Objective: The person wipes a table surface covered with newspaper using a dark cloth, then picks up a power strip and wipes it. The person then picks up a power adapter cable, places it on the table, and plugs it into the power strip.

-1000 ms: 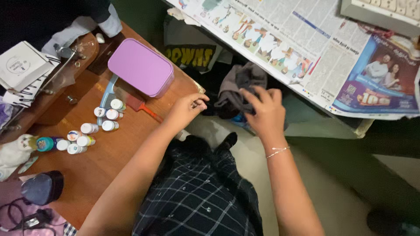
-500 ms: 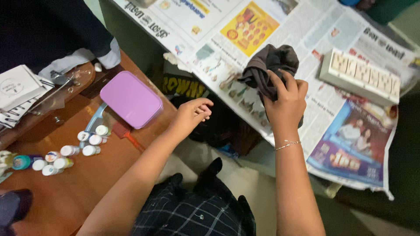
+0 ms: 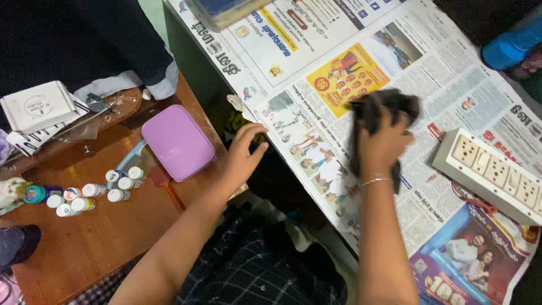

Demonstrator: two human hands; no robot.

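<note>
My right hand (image 3: 384,144) grips a dark grey cloth (image 3: 384,107) and presses it onto the newspaper sheets (image 3: 316,68) that cover a raised surface. My left hand (image 3: 241,158) rests with its fingers apart at the near edge of that newspaper, beside the corner of the wooden table (image 3: 107,237). It holds nothing. A lilac box (image 3: 178,141) lies on the table just left of that hand.
Several small white-capped bottles (image 3: 90,195) lie in a cluster on the table, with a comb (image 3: 127,164) and a red-handled brush (image 3: 169,189) near the box. A white power strip (image 3: 491,175) sits on the newspaper at the right. A blue bottle (image 3: 514,42) lies top right.
My right hand lifted the dark cloth from below the raised surface up onto the newspaper and moved it right. My left hand opened and moved to the newspaper's edge.
</note>
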